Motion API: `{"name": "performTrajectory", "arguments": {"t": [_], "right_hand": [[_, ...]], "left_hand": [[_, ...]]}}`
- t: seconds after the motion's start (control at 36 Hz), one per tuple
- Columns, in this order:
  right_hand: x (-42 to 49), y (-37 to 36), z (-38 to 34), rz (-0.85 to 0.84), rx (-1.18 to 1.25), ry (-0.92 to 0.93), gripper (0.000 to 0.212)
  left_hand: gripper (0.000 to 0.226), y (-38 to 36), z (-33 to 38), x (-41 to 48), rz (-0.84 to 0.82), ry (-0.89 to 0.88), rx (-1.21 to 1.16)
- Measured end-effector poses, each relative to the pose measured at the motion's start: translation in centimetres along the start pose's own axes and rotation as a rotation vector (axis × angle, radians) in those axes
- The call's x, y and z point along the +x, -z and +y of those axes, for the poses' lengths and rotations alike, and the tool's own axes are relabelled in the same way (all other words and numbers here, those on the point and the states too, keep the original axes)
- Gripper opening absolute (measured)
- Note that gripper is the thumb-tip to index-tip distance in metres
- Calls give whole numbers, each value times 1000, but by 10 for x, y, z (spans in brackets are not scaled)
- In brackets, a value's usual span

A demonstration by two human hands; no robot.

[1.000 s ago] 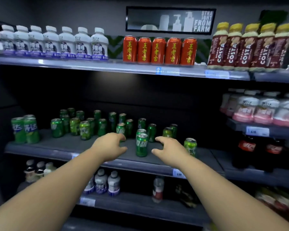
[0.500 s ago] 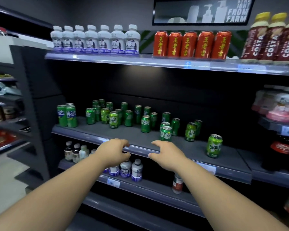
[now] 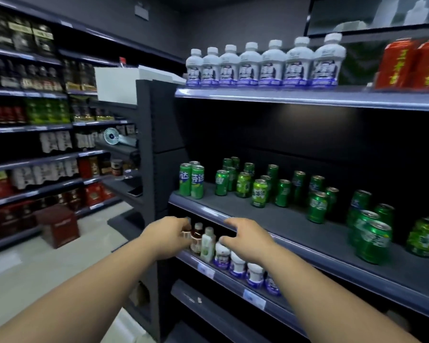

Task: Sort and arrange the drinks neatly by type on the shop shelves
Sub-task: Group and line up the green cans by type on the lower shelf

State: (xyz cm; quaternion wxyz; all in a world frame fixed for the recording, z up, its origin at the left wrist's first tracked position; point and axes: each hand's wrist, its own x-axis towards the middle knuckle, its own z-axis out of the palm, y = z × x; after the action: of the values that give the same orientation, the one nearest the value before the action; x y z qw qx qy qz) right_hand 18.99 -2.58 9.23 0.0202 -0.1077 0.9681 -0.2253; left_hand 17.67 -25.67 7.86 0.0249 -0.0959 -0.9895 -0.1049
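Observation:
Several green cans (image 3: 259, 193) stand scattered on the middle shelf (image 3: 295, 227), with two taller green cans (image 3: 191, 180) at its left end. White bottles (image 3: 260, 66) and red cans (image 3: 410, 63) line the top shelf. On the lower shelf stand a brown bottle (image 3: 197, 237), a pale green bottle (image 3: 207, 243) and white purple-labelled bottles (image 3: 237, 264). My left hand (image 3: 167, 235) hovers loosely curled just left of the brown bottle. My right hand (image 3: 249, 241) hangs over the white bottles, below the middle shelf's lip. Neither hand holds anything.
The dark end panel (image 3: 149, 144) of this shelf unit stands left of my hands. Beyond it an aisle runs past stocked shelves (image 3: 27, 144), with a red box (image 3: 58, 226) on the floor and a small white fan (image 3: 112, 137) on a side shelf.
The view has swung left and down along the shelves. Both hands have dropped from the middle shelf's front edge to the bottles on the shelf below.

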Motion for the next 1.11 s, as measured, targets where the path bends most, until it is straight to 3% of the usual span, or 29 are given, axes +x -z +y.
{"name": "performTrajectory", "arguments": {"t": [0.28,0.47,0.69,0.86,1.11], "right_hand": [[94,-38,-36,41,58,-67,61],[140,-27,-1,46,10,-149,60],[201,4,51,108,31,-244,60],[285,34,72,185,52,-198,61],[402,56,68,168,48,-122,63]], "left_hand": [[47,3,-100,80,16,-31,-12],[35,-8,-88,147,-3,-181,-63],[44,-3,-54,236,53,-297,-59],[41,19,-50,303,133,-306,14],[42,39,-77,377,223,-231,-45]]}}
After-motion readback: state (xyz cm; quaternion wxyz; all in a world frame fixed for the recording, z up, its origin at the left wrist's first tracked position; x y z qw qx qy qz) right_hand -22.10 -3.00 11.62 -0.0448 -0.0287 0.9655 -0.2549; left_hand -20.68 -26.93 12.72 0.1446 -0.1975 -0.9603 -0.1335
